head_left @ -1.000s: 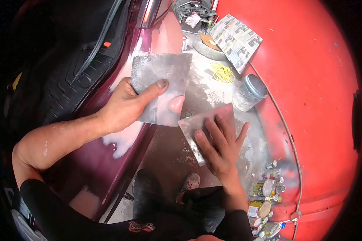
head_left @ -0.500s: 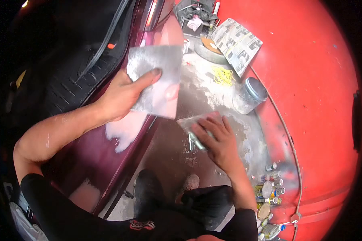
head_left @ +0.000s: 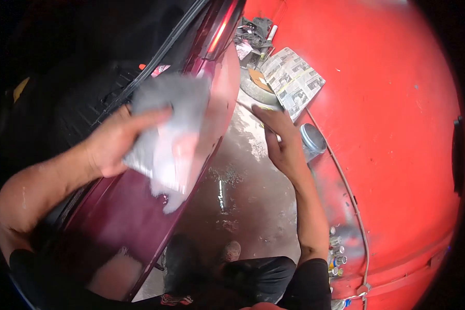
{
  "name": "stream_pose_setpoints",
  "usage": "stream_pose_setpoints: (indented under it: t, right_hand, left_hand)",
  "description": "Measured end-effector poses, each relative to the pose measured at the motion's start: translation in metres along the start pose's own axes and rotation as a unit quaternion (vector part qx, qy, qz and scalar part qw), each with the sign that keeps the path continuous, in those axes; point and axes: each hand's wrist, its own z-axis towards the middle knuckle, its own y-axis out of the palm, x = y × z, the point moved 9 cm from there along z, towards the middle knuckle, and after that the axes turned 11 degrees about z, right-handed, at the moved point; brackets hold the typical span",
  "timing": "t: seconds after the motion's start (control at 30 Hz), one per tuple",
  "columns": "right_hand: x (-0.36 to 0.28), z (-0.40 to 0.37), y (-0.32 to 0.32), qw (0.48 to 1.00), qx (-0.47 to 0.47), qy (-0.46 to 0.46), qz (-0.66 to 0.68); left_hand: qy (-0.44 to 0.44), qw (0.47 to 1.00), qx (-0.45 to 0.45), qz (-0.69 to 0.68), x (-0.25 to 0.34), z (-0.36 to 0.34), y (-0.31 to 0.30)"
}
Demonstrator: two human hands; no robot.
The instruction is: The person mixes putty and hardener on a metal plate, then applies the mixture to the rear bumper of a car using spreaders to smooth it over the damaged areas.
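Observation:
My left hand [head_left: 113,142] grips a flat, shiny metal plate [head_left: 170,119], thumb lying across its face; motion blurs it. A pinkish patch shows on the plate's lower part. Under and behind the plate runs a maroon car body panel [head_left: 129,212] with pale pink smoothed areas [head_left: 223,98]. My right hand [head_left: 281,134] is closed on a thin flat spreader [head_left: 245,106], seen nearly edge-on and pointing toward the pink area on the car's corner. Most of the spreader is hidden by the angle and the fingers.
At the right stands a red wall [head_left: 387,129] with a cable [head_left: 341,173] along it. By it are a lidded container [head_left: 313,140], newspaper-covered board [head_left: 294,82], a tire [head_left: 253,88] and several small jars [head_left: 337,253]. The car's dark open trunk [head_left: 88,88] lies left.
My right hand has risen from low over the floor toward the car's corner, turning the spreader edge-on. My left hand has moved left and down with the plate. The view has shifted.

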Motion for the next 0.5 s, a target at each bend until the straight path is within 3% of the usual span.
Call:
stream_pose_setpoints:
  t: [0.03, 0.13, 0.27, 0.5]
  right_hand:
    - [0.008, 0.01, 0.011, 1.0, -0.001, -0.008, 0.014]
    - [0.03, 0.035, 0.036, 0.999, 0.01, -0.036, 0.031]
    - [0.041, 0.055, 0.054, 0.997, 0.015, -0.072, -0.006]
    - [0.05, 0.068, 0.065, 0.992, 0.04, -0.111, -0.049]
  left_hand:
    - [0.018, 0.999, 0.039, 0.012, 0.017, -0.001, -0.007]
    - [0.05, 0.988, 0.081, -0.12, 0.027, 0.006, -0.041]
    - [0.05, 0.986, 0.151, -0.049, 0.023, 0.008, -0.054]
    - [0.054, 0.988, 0.139, -0.039, 0.023, 0.008, -0.051]
